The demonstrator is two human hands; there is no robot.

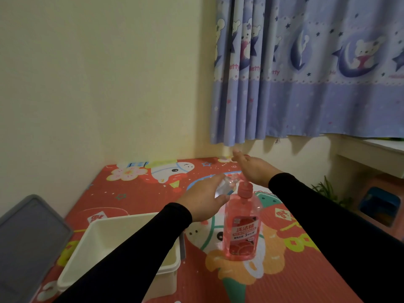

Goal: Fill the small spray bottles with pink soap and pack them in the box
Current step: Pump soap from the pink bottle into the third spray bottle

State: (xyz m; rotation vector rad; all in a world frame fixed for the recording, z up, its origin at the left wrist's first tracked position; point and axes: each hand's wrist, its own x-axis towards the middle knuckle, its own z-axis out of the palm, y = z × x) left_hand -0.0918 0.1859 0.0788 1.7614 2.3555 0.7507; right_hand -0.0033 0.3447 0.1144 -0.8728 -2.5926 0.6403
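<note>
A tall pump bottle of pink soap [241, 226] stands upright on the red cartoon mat [135, 193]. My left hand [203, 200] holds a small clear spray bottle [226, 185] tilted beside the pink pump head [244, 190]. My right hand [253, 168] hovers flat just above and behind the pump head, fingers stretched out, holding nothing that I can see. A white plastic box [105, 235] sits at the lower left under my left forearm; its inside looks bare where it shows.
A grey lid [28, 239] leans at the far left by the wall. A blue patterned curtain [306, 73] hangs behind. At the right stand a white ledge [376, 154], a small plant [328, 189] and an orange stool [380, 204].
</note>
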